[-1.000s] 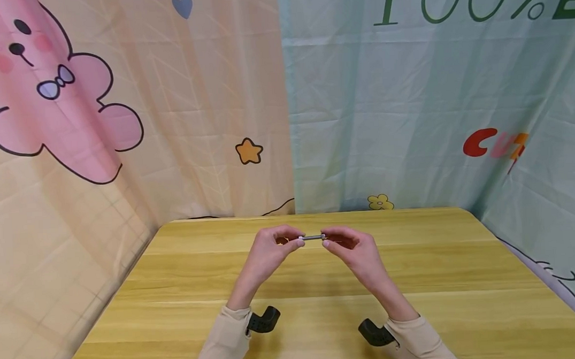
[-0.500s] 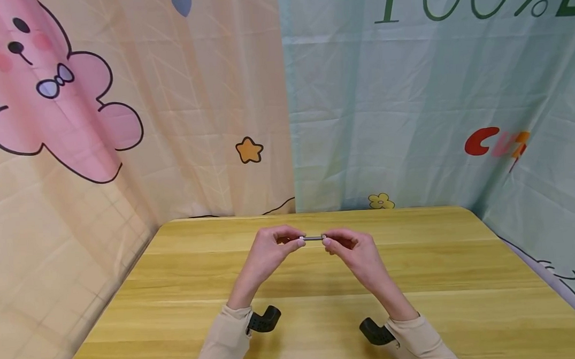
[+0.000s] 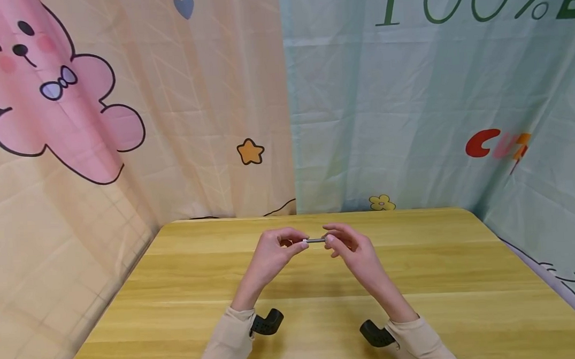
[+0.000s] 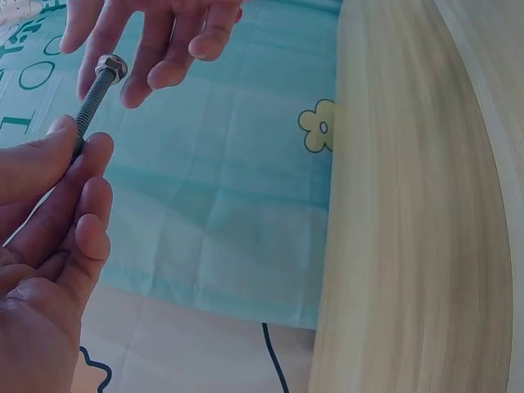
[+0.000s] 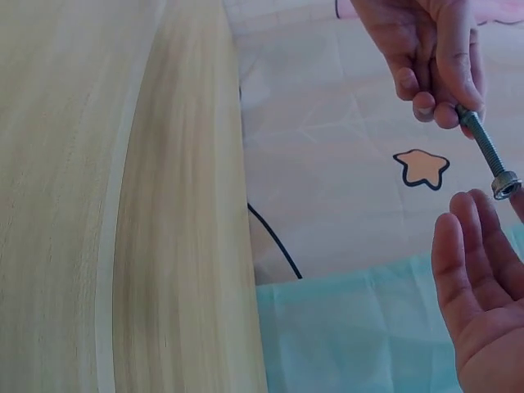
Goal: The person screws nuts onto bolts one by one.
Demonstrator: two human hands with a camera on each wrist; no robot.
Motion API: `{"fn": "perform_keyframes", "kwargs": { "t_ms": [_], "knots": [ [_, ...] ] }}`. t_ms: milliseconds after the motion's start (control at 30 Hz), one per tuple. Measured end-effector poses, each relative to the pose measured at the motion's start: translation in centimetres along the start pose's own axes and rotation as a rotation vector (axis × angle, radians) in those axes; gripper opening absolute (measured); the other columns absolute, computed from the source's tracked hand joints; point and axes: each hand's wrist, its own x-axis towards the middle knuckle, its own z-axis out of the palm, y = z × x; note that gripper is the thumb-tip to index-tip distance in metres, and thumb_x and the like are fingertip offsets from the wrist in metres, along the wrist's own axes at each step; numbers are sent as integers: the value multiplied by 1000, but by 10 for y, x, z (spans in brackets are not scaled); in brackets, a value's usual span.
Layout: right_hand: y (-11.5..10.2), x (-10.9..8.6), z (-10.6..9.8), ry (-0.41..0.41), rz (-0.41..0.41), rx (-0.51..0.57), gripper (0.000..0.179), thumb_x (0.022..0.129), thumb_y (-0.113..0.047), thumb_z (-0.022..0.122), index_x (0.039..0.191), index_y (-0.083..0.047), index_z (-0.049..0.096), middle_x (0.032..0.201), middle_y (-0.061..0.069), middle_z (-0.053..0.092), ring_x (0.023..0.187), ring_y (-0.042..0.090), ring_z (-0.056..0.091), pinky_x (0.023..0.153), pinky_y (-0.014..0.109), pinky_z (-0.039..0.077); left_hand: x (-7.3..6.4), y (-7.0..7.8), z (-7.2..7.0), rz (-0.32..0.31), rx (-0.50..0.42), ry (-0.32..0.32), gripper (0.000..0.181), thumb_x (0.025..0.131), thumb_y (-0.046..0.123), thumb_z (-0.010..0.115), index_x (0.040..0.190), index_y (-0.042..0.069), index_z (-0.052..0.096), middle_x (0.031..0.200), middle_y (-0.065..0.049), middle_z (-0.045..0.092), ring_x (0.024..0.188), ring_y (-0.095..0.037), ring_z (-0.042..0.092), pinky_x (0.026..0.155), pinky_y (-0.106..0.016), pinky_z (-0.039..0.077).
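Observation:
A long threaded bolt (image 4: 94,102) is pinched between the thumb and fingertips of my left hand (image 3: 275,252), which hide its near end. Its exposed far end carries a nut-like hexagonal piece (image 4: 113,67) with a flange; in the right wrist view a dark hole shows in the middle of it. My right hand (image 3: 352,247) is right beside that end, its thumb tip overlapping it in the head view. The right fingers (image 5: 483,237) are spread and loosely extended, apart from the thumb. In the head view the bolt lies nearly level above the table.
Beneath both hands spreads a wood-grain table (image 3: 318,328). Printed curtains (image 3: 386,116) stand behind it and along both sides. Each sleeve cuff has a black wrist mount (image 3: 268,322) strapped at it.
Earlier the right index finger and thumb pinched the bolt's end; now the right fingers have lifted and spread away from it. The left hand keeps its pinch, a little farther right.

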Motion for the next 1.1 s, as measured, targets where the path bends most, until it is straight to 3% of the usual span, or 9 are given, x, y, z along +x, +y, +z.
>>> {"fn": "perform_keyframes", "kwargs": {
  "t_ms": [133, 300, 667, 767, 967, 1100],
  "knots": [
    [2, -2, -1, -19, -43, 27, 28, 94, -19, 69, 120, -12, 66, 111, 9, 66, 99, 27, 64, 83, 34, 54, -1, -2, -1, 3, 12, 6, 9, 88, 11, 74, 97, 12, 77, 90, 2, 71, 80, -21, 58, 68, -32, 46],
    [3, -2, -1, -22, -61, 74, 23, 92, -14, 71, 113, -5, 68, 109, 14, 68, 99, 30, 66, 86, 32, 53, -1, -4, -3, 30, 1, 3, 8, 89, 18, 75, 96, 17, 77, 90, 6, 71, 81, -19, 59, 67, -33, 47],
    [2, -2, 2, 43, 6, 12, 24, 95, -26, 67, 99, -3, 71, 86, 15, 68, 76, 29, 66, 71, 34, 56, -3, -3, -2, 45, 1, -11, 6, 89, 20, 75, 94, 19, 77, 89, 7, 70, 79, -19, 58, 66, -31, 47],
    [2, -3, 4, 43, 15, -8, 28, 98, -30, 62, 103, -4, 71, 88, 13, 68, 79, 29, 65, 73, 34, 56, -4, -3, -1, 45, 5, -10, 6, 89, 20, 75, 95, 19, 77, 89, 7, 70, 80, -18, 59, 68, -32, 48],
    [1, -4, 2, -18, -27, -20, 33, 97, -26, 65, 127, -13, 64, 117, 7, 65, 104, 26, 61, 86, 31, 53, -4, -5, -2, 48, 13, 2, 6, 89, 18, 75, 95, 19, 77, 88, 7, 71, 81, -18, 59, 69, -34, 49],
    [1, -4, 2, -38, -66, -1, 34, 93, -18, 70, 126, -14, 61, 117, 8, 63, 106, 24, 61, 89, 30, 52, -3, -7, -3, 55, 19, 11, 7, 89, 19, 75, 95, 18, 77, 88, 7, 71, 81, -17, 60, 70, -34, 49]
  ]
}}
